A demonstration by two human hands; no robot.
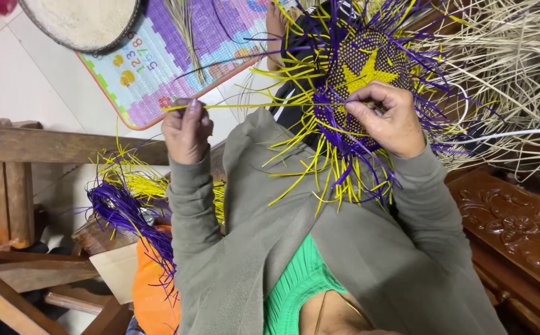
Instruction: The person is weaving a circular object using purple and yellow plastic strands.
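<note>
woven piece point(369, 80) on lap | strand bundle point(124, 198) left | mat point(177, 49) ahead

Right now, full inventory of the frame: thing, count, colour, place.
woven piece: 1, purple and yellow with loose ends, upper centre, under the right hand
yellow strip: 1, yellow, pulled taut from the woven piece to the left hand
strip bundle: 1 heap, purple and yellow, lower left
pale straw: 1 pile, tan, upper right
play mat: 1, multicoloured, floor at top
round tray: 1, beige, top left
orange bag: 1, orange, bottom left
wooden bench: 1, brown, left
carved panel: 1, dark brown, right
left hand: grip pinched on the yellow strip
right hand: pressing the woven piece, fingers curled on it
</note>
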